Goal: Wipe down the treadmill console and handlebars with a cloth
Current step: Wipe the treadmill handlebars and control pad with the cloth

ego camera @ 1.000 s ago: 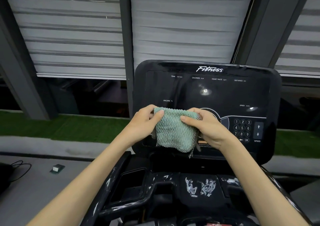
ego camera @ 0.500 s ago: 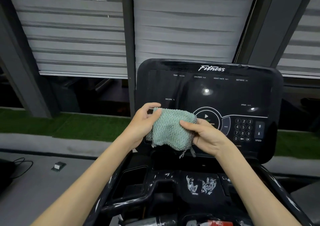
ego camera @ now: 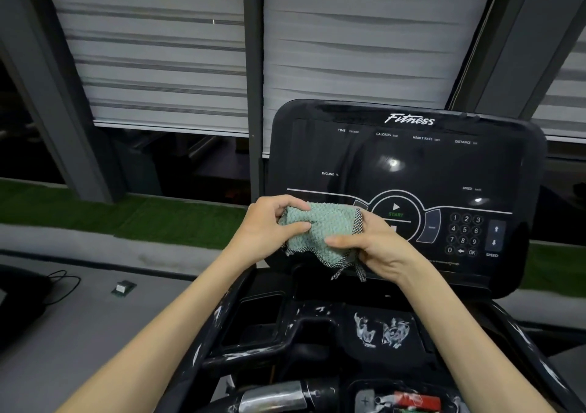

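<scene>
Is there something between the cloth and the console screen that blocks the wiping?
Nothing visible does. The left hand and right hand hold the cloth in front of the console, whose panel lies bare.

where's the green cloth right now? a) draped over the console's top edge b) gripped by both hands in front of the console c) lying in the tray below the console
b: the left hand and the right hand both grip the bunched cloth in front of the lower part of the console.
</scene>
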A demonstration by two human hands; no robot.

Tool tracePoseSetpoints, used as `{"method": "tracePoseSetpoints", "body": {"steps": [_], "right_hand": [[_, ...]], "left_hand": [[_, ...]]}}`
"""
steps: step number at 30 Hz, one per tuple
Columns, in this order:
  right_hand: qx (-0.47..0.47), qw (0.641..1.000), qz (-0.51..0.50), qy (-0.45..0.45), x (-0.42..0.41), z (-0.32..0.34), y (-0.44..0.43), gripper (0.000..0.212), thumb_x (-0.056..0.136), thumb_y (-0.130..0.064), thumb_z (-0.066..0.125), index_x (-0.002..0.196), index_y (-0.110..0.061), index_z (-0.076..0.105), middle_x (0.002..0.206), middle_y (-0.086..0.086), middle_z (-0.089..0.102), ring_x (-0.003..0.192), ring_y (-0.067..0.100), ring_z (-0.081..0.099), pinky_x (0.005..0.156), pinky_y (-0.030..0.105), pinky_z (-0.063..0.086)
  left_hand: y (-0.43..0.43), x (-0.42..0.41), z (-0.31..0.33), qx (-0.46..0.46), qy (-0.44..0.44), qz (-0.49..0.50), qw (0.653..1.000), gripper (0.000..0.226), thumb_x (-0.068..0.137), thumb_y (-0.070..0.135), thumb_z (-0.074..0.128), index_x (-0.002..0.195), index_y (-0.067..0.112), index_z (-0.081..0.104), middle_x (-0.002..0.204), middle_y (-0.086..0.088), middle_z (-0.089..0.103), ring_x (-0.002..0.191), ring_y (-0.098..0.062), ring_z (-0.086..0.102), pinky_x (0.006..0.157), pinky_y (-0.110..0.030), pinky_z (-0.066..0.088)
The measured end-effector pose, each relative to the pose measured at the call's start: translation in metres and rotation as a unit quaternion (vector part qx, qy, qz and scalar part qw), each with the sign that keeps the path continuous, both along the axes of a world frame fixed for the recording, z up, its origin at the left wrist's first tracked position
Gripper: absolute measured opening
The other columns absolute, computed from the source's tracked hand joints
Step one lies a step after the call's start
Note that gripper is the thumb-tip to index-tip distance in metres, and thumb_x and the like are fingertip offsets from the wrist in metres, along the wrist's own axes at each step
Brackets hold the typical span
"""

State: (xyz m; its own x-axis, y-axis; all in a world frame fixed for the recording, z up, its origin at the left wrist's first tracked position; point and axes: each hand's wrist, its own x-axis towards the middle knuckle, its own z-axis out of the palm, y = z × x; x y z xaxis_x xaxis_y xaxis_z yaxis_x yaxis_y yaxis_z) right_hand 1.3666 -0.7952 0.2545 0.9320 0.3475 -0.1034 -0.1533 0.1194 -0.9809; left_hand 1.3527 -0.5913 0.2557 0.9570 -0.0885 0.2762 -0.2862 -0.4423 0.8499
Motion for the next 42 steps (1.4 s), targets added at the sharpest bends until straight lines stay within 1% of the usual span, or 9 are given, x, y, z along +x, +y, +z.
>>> {"method": "tracePoseSetpoints", "body": {"steps": [5, 10, 17, 25, 28, 31, 34, 39, 42], "right_hand": [[0.052, 0.996, 0.016, 0.076, -0.002, -0.008, 0.029, 0.041, 0.070, -0.003, 0.072, 0.110, 0.005, 0.066, 0.108, 0.020, 0.070, 0.097, 0.028, 0.070, 0.078, 0.034, 0.059], [0.055, 0.982, 0.049, 0.176, 0.002, -0.038, 0.070, 0.029, 0.081, 0.000, 0.066, 0.109, 0.009, 0.064, 0.106, 0.023, 0.070, 0.091, 0.028, 0.071, 0.073, 0.035, 0.060], [-0.042, 0.975, 0.100, 0.193, 0.004, -0.080, 0.123, 0.031, 0.085, 0.007, 0.062, 0.116, 0.007, 0.063, 0.114, 0.026, 0.066, 0.104, 0.037, 0.065, 0.081, 0.042, 0.058], [-0.247, 0.959, 0.103, 0.090, 0.016, -0.127, 0.152, 0.013, 0.089, 0.001, 0.062, 0.101, 0.001, 0.067, 0.097, 0.017, 0.072, 0.090, 0.030, 0.070, 0.082, 0.043, 0.057], [-0.299, 0.946, 0.117, 0.046, 0.030, -0.140, 0.162, 0.013, 0.091, -0.002, 0.059, 0.102, 0.001, 0.067, 0.097, 0.016, 0.072, 0.088, 0.028, 0.070, 0.081, 0.042, 0.058], [-0.359, 0.927, 0.103, -0.024, 0.046, -0.152, 0.175, 0.013, 0.093, -0.008, 0.057, 0.100, -0.003, 0.067, 0.100, 0.015, 0.071, 0.093, 0.027, 0.067, 0.081, 0.039, 0.056], [-0.446, 0.879, 0.088, -0.148, 0.058, -0.158, 0.187, 0.016, 0.095, -0.014, 0.051, 0.100, -0.006, 0.064, 0.100, 0.012, 0.067, 0.087, 0.025, 0.062, 0.063, 0.028, 0.044], [-0.506, 0.795, 0.096, -0.322, 0.064, -0.183, 0.199, 0.022, 0.090, -0.001, 0.042, 0.107, -0.003, 0.056, 0.099, 0.021, 0.064, 0.085, 0.036, 0.059, 0.066, 0.037, 0.044], [-0.526, 0.738, 0.216, -0.362, 0.055, -0.212, 0.200, 0.026, 0.086, -0.001, 0.044, 0.109, -0.002, 0.056, 0.107, 0.022, 0.063, 0.100, 0.041, 0.060, 0.079, 0.040, 0.049]], "left_hand": [[0.027, -0.006, -0.018, 0.024, -0.022, 0.020, 0.999, 0.019, 0.085, 0.014, 0.075, 0.099, 0.027, 0.071, 0.100, 0.014, 0.072, 0.092, 0.000, 0.065, 0.087, -0.020, 0.051], [0.059, -0.024, -0.062, 0.130, -0.096, 0.058, 0.985, 0.022, 0.093, 0.007, 0.062, 0.114, 0.014, 0.064, 0.109, 0.009, 0.063, 0.098, 0.001, 0.053, 0.088, -0.002, 0.033], [0.109, -0.075, -0.147, 0.198, -0.056, 0.099, 0.974, 0.035, 0.102, 0.023, 0.048, 0.137, 0.020, 0.051, 0.131, 0.006, 0.051, 0.121, -0.007, 0.045, 0.103, -0.020, 0.034], [0.135, -0.172, -0.278, 0.261, 0.045, 0.195, 0.945, 0.051, 0.105, 0.041, 0.025, 0.132, 0.011, 0.056, 0.137, -0.001, 0.052, 0.125, -0.019, 0.051, 0.113, -0.023, 0.027], [0.127, -0.197, -0.298, 0.262, 0.078, 0.202, 0.940, 0.053, 0.106, 0.042, 0.024, 0.138, 0.011, 0.052, 0.145, 0.001, 0.047, 0.129, -0.016, 0.044, 0.117, -0.016, 0.015], [0.121, -0.197, -0.303, 0.292, 0.077, 0.187, 0.935, 0.055, 0.106, 0.042, 0.026, 0.149, 0.009, 0.040, 0.156, -0.001, 0.035, 0.143, -0.011, 0.029, 0.120, -0.023, 0.014], [0.119, -0.194, -0.308, 0.327, 0.073, 0.179, 0.925, 0.059, 0.106, 0.045, 0.023, 0.156, 0.013, 0.022, 0.164, 0.004, 0.015, 0.150, -0.004, 0.008, 0.122, -0.026, 0.011], [0.118, -0.192, -0.311, 0.341, 0.080, 0.176, 0.920, 0.059, 0.106, 0.043, 0.023, 0.157, 0.013, 0.018, 0.164, 0.003, 0.012, 0.151, -0.005, 0.004, 0.122, -0.024, 0.006], [0.117, -0.193, -0.313, 0.344, 0.083, 0.175, 0.919, 0.061, 0.105, 0.046, 0.017, 0.157, 0.014, 0.013, 0.165, 0.004, 0.007, 0.151, -0.005, 0.000, 0.122, -0.026, 0.005]]}}
